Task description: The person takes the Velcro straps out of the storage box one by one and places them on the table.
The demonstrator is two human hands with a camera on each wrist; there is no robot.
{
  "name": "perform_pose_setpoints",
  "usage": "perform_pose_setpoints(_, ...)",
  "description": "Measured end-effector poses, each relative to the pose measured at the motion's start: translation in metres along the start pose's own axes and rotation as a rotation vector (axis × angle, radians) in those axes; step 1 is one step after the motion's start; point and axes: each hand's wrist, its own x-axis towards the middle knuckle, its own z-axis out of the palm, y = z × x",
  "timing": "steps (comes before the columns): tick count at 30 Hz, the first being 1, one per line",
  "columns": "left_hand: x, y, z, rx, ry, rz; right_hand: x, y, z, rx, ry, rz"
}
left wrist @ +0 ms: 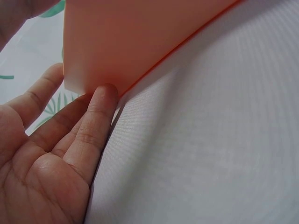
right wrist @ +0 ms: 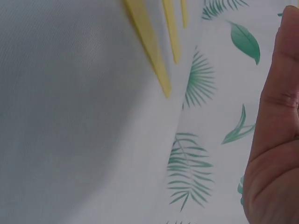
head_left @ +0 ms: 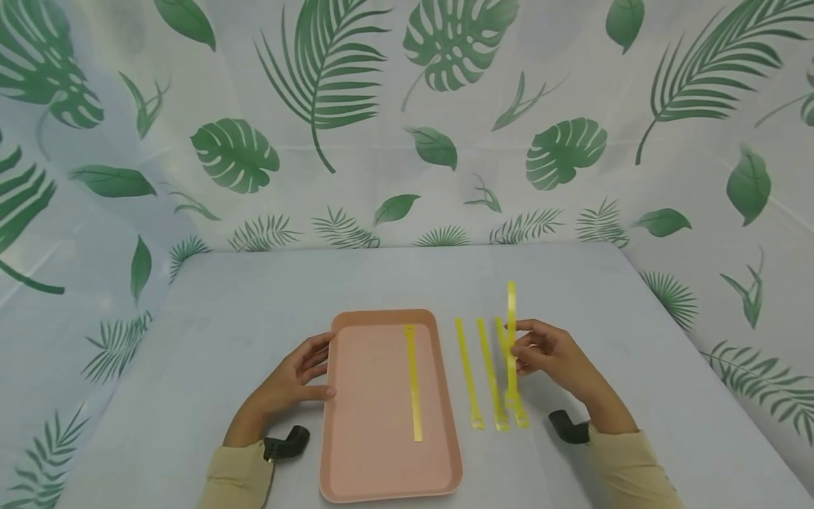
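A pink tray lies on the table, with one yellow strip lengthwise on its right half. My left hand touches the tray's left side with its fingers and thumb extended; the left wrist view shows fingertips against the tray wall. Between thumb and fingers, my right hand pinches a flat yellow strip, held upright with its slotted end down. Beside the tray lie a strip, a second strip and a third strip, partly hidden behind the held one.
The table has a pale cover. Leaf-printed cloth hangs at the back and sides. A black wrist camera sits on the left wrist and another black camera on the right.
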Motion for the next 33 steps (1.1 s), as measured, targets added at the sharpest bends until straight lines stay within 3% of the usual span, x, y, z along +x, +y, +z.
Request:
perform_pose_setpoints(15,-0.003,0.001,0.001,-0.005,0.001,-0.006,-0.005,0.014,-0.023,-0.057,-0.058,0.207)
perform_pose_setpoints(21,-0.003,0.001,0.001,-0.007,0.000,-0.006,-0.005,0.016,-0.028,-0.061,-0.107,0.259)
perform_pose_setpoints(33,-0.002,0.001,0.001,0.000,-0.005,-0.001,-0.006,0.029,-0.032,-0.086,-0.121,0.369)
